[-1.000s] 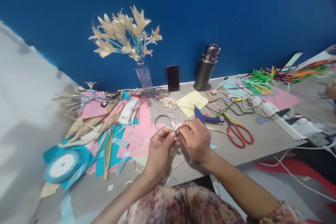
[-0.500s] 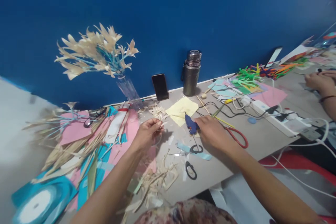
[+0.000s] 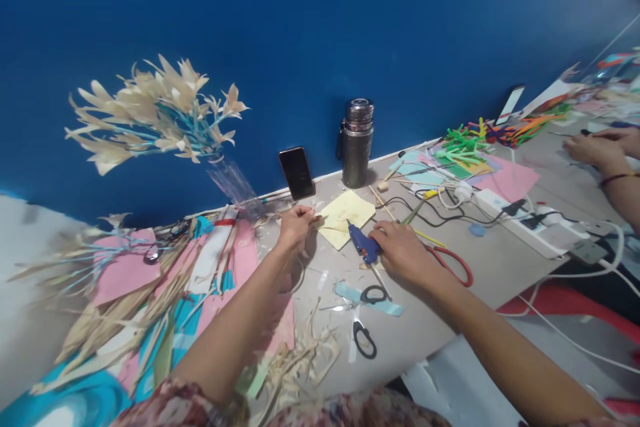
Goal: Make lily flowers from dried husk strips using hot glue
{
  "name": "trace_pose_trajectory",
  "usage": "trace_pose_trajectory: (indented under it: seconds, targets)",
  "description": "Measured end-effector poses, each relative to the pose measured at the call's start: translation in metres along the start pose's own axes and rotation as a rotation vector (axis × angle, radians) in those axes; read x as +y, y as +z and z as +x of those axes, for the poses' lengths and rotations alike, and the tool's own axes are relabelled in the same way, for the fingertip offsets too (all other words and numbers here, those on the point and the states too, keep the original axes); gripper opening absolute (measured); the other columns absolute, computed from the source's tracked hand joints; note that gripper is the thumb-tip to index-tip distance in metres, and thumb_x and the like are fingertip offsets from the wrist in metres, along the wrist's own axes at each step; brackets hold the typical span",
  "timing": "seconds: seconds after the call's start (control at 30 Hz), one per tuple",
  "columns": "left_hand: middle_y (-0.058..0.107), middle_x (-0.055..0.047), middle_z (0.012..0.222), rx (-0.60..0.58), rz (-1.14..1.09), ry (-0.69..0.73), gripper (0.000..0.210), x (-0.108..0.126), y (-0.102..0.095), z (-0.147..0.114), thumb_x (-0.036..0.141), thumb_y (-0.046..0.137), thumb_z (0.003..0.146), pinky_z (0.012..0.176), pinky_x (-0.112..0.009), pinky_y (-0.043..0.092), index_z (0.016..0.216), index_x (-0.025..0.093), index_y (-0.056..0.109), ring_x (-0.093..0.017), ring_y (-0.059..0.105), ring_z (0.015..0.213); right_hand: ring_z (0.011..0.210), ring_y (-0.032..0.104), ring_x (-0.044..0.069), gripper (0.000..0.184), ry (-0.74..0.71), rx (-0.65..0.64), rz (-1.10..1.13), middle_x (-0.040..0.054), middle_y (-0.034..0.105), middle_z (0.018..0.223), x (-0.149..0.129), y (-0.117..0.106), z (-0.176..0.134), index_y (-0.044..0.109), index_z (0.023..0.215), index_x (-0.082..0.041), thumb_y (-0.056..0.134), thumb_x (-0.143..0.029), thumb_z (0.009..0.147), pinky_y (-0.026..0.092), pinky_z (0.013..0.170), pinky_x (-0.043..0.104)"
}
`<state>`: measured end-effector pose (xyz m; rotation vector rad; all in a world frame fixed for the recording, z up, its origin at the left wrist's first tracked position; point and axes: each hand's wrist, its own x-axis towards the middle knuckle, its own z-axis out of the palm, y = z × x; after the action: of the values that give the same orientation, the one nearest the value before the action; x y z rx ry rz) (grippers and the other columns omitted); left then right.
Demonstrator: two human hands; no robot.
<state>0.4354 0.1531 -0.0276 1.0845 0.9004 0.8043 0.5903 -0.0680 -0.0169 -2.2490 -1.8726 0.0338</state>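
My left hand (image 3: 296, 228) is closed in a pinch at the left edge of a yellow paper square (image 3: 353, 208). A small pale strip, mostly hidden by the fingers, is at its fingertips. My right hand (image 3: 403, 250) grips a blue hot glue gun (image 3: 364, 244), whose nozzle points at the yellow paper. A glue stick (image 3: 381, 281) sticks out of the gun's rear. Just below lie open scissors (image 3: 364, 339) with black handles, partly over a light blue strip (image 3: 390, 307). Pale dry husk scraps (image 3: 305, 360) lie nearer to me.
A vase (image 3: 234, 183) of pale husk flowers, a phone (image 3: 297, 173) and a steel flask (image 3: 358, 143) stand along the blue wall. Cables run to a white power strip (image 3: 520, 223) beside red-handled scissors (image 3: 455, 267). Another person's hands (image 3: 597, 147) are at far right.
My left hand has moved forward to the yellow paper with its pinch kept. The glue gun stays in my right hand, close to the same place. The view has shifted slightly.
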Motion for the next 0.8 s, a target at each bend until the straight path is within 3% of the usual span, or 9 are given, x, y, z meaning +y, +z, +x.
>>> trace_pose_trajectory:
  seconds: [0.23,0.33,0.43,0.57,0.8]
  targets:
    - [0.058,0.003,0.059,0.009,-0.004,0.023,0.037,-0.005,-0.004,0.000,0.028,0.091,0.058,0.059,-0.025,0.053,0.066,0.015,0.058,-0.016,0.070,0.060,0.092,0.067,0.026,0.036,0.302,0.224,0.593,0.0078,0.074,0.106,0.045,-0.007,-0.004,0.066,0.118,-0.019,0.058,-0.033,0.086,0.052,0.084,0.036]
    - [0.059,0.003,0.059,-0.045,-0.028,0.045,0.038,0.004,-0.003,-0.009,0.032,0.091,0.059,0.062,-0.026,0.054,0.067,0.016,0.057,-0.014,0.068,0.060,0.105,0.068,0.030,0.038,0.387,0.281,0.773,0.0070,0.076,0.108,0.047,-0.008,-0.007,0.073,0.110,-0.021,0.056,-0.049,0.091,0.052,0.096,0.043]
    - [0.062,0.003,0.063,-0.149,-0.057,0.080,0.037,0.017,0.000,-0.025,0.036,0.090,0.059,0.070,-0.028,0.056,0.071,0.016,0.060,-0.011,0.065,0.061,0.114,0.067,0.032,0.044,0.382,0.215,0.902,0.0068,0.076,0.116,0.032,-0.012,-0.009,0.075,0.112,-0.024,0.058,-0.059,0.090,0.050,0.103,0.048]
    - [0.066,0.001,0.066,-0.273,-0.063,0.090,0.036,0.029,0.006,-0.048,0.038,0.089,0.061,0.071,-0.029,0.055,0.075,0.016,0.064,-0.012,0.064,0.062,0.114,0.068,0.033,0.050,0.255,0.088,0.945,0.0086,0.076,0.117,0.014,-0.019,-0.010,0.075,0.117,-0.024,0.062,-0.063,0.088,0.052,0.104,0.049]
    - [0.065,0.001,0.064,-0.302,-0.021,0.112,0.029,0.033,0.012,-0.056,0.033,0.087,0.065,0.058,-0.021,0.046,0.074,0.016,0.065,-0.010,0.061,0.058,0.118,0.066,0.036,0.059,0.246,0.002,1.036,0.0090,0.075,0.120,0.016,-0.017,-0.015,0.076,0.116,-0.024,0.058,-0.072,0.087,0.049,0.107,0.054]
